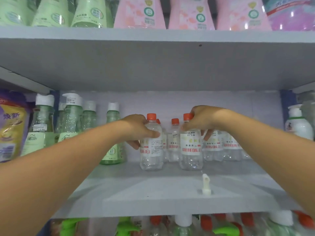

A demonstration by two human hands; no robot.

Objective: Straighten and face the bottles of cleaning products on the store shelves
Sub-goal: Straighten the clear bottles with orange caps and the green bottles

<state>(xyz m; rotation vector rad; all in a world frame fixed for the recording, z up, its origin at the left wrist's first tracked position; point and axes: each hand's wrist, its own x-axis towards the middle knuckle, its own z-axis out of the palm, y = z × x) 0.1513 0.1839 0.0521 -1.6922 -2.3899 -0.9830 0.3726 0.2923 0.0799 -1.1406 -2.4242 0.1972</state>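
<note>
- Left hand (138,128): fingers and thumb wrapped round the shoulder of the left clear bottle (151,147), upright on the grey shelf (153,189).
- Right hand (202,120): grips the neck of the right clear bottle (190,150), label facing forward.
- Green bottles (71,120): standing left of both.

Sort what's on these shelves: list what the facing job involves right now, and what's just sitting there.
In the job: left hand gripping one clear bottle; right hand gripping the next clear bottle.

Just there: loose white spout, purple bag, pink bottles.
</note>
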